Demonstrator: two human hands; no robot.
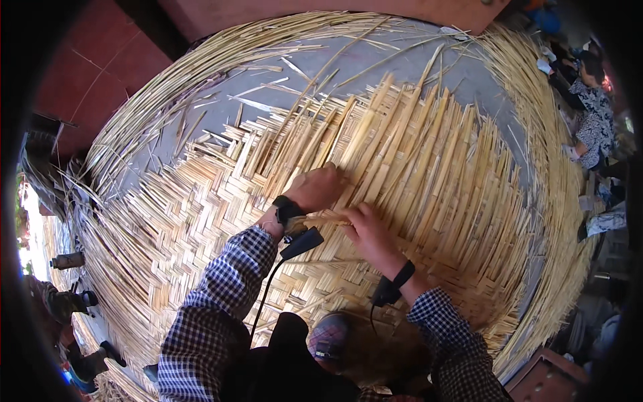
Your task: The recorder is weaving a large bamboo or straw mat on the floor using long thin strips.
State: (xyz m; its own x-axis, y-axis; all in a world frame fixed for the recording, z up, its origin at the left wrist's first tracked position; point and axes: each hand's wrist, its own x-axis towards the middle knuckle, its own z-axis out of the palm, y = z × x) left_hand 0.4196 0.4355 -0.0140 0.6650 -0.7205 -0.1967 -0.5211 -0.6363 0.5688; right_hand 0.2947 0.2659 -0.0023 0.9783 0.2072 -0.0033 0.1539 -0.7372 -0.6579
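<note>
Left of the mat stands a dark, dull cylindrical container (pixel 67 261), its contents unverifiable. Beyond the mat's upper left edge is a red-brown tiled surface (pixel 104 70). Curving around the mat's upper left side lies a band of long, thin, straw-coloured strips (pixel 154 100), probably set there to be within reach. Bare grey flooring (pixel 268 84) shows between this band and the mat.

The landmark, a broad pale-yellow woven mat of flat split strips (pixel 207 208), occupies the middle of the area, extending beneath and around both hands. Its left portion shows a tight zigzag weave; toward its upper right, long strips run side by side.

The left hand (pixel 318 187), below a black wrist strap (pixel 288 209) and checked sleeve, rests near the mat's centre, apparently steadying the strips; its fingers are curled under and their grip cannot be confirmed. The right hand (pixel 373 236), just beside it, sits low over the mat with thumb and fingers near each other at a tan strip, seemingly to control its end; whether they close on it cannot be told. The hands are apart.

Right of the mat, a person in a black-and-white patterned garment (pixel 593 130) is present.

No brand, label or writing is legible.
</note>
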